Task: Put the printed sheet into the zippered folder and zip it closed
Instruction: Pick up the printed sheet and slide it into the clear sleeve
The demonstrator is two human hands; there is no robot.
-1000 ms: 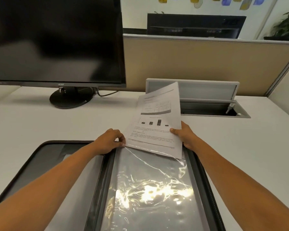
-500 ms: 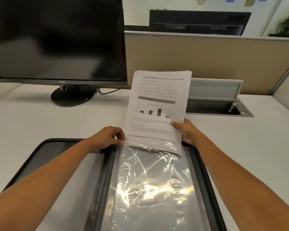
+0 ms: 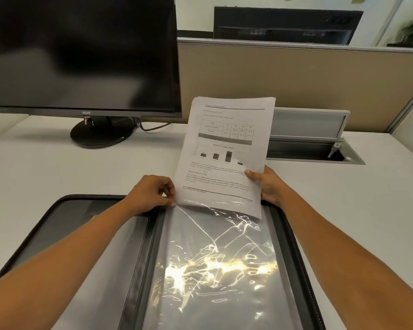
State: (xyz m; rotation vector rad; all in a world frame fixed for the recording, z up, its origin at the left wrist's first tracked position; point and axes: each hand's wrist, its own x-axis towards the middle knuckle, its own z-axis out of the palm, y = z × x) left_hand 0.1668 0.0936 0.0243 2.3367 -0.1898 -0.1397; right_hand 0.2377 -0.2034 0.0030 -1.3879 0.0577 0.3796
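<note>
Head view, looking down over two bare forearms that reach away from the viewer across a white table (image 3: 57, 167). Nearest, at 6 o'clock, lies the zippered folder (image 3: 293, 253), open flat, its dark zip border running along both sides. Its right half carries a clear plastic sleeve (image 3: 215, 270), crinkled and glaring with reflected light.

At the sleeve's far edge, the left hand (image 3: 150, 195) is closed in a pinch, thumb and fingertips on the top left corner of the plastic, seemingly lifting it to hold the mouth open. Just beside it, toward 2 o'clock, the right hand (image 3: 267, 184) grips the printed sheet (image 3: 227, 151) by its lower right edge, thumb on the front. The page (a table, a small bar chart and text) stands tilted up, its long axis running near to far, from 6 to 12 o'clock. Its bottom edge sits at the sleeve's opening, and plastic glare overlaps the lowest strip, so it may already be slightly inside.

The coming move likely turns on this: the pocket lies straight toward 6 o'clock from the sheet, so the right hand would slide the page lengthwise toward the viewer. The crumpled plastic is the likeliest snag.

Farther off, at 10 o'clock, stands a dark monitor (image 3: 81, 55); at 1 o'clock an open cable hatch (image 3: 315, 144); beyond, a beige partition (image 3: 296, 84).
</note>
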